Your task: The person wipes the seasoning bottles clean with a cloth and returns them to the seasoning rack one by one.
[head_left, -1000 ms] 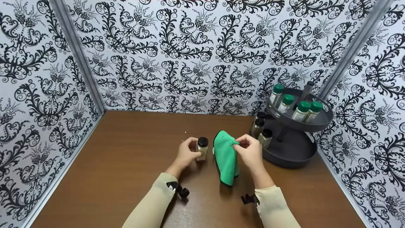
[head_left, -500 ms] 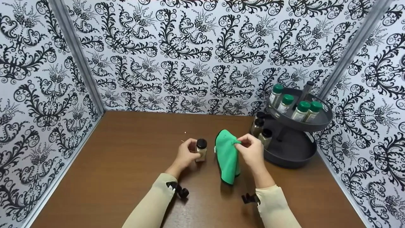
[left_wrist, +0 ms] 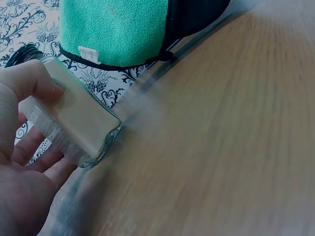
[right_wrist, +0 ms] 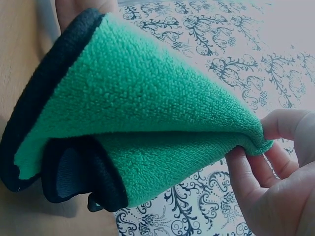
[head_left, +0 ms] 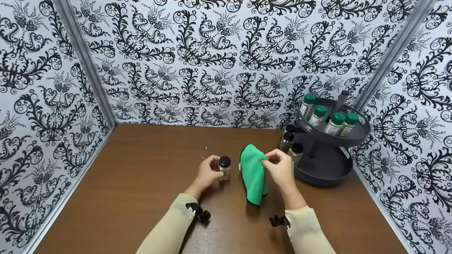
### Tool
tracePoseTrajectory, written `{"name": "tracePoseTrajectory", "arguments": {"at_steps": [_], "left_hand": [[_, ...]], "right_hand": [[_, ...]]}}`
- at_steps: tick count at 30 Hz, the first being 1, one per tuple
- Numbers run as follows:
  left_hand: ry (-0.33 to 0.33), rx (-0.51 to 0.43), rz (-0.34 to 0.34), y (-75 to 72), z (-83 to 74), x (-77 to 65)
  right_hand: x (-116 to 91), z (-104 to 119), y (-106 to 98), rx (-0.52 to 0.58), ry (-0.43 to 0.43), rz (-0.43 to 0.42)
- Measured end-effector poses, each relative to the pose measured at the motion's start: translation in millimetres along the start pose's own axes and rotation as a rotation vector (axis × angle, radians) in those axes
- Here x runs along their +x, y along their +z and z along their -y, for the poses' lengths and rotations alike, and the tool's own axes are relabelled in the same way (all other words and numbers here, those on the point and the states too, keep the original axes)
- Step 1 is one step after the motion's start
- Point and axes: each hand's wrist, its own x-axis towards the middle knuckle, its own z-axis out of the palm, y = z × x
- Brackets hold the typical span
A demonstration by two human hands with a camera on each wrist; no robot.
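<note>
Between the thumb and fingers of my left hand [head_left: 206, 173] is a small glass spice jar [head_left: 224, 173] with a black cap, upright over the table. Pale contents show through its side in the left wrist view, where the jar [left_wrist: 81, 108] appears tilted. My right hand [head_left: 281, 167] pinches a green cloth [head_left: 252, 174] with black edging near its middle, so it hangs in folds to the right of the jar. In the right wrist view the pinched tip of the cloth [right_wrist: 147, 83] sits between thumb and fingers, and its black-edged hem spreads at the far end.
A dark two-tier rack [head_left: 325, 173] stands at the right rear. Several green-capped jars [head_left: 317, 116] are on its upper tier and black-capped jars [head_left: 296, 153] on the lower one. Small white specks lie on the brown table [head_left: 152, 169] beyond the left hand. Patterned walls enclose three sides.
The left hand and jar have sunk slightly toward me. The right hand and cloth have shifted a little to the right; both grips are unchanged.
</note>
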Motion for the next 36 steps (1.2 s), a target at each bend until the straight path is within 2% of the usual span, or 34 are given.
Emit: {"name": "tracePoseTrajectory", "arguments": {"at_steps": [3, 8, 11, 14, 17, 22, 24, 29, 31, 36], "left_hand": [[-0.010, 0.029, -0.011, 1.8, -1.0, 1.0], [-0.023, 0.020, -0.017, 2.2, -1.7, 1.9], [-0.027, 0.000, 0.007, 0.1, -1.7, 2.9], [-0.046, -0.036, 0.072, -4.9, -1.5, 4.4], [-0.053, -0.099, 0.172, -10.7, 0.1, 6.4], [-0.025, -0.202, 0.319, -15.7, 7.2, 12.8], [-0.031, -0.270, 0.359, -16.5, 9.4, 15.6], [-0.073, -0.508, 0.486, -15.6, 12.4, 24.3], [-0.082, -0.548, 0.521, -15.5, 13.9, 26.7], [-0.097, -0.507, 0.517, -15.5, 14.8, 28.9]], "right_hand": [[-4, 12, 0, 0.025, -0.003, 0.004], [-8, 28, -1, 0.020, 0.018, -0.011], [-1, 11, 1, 0.011, 0.017, -0.031], [2, 1, 1, 0.026, 0.008, -0.030], [3, -2, 0, 0.044, 0.007, -0.014], [2, 1, -2, 0.065, 0.007, 0.002], [2, 1, -2, 0.072, 0.007, 0.004], [3, -1, 1, 0.068, 0.015, 0.008], [2, -2, 1, 0.064, 0.020, 0.009], [1, -3, 3, 0.070, 0.022, 0.005]]}}
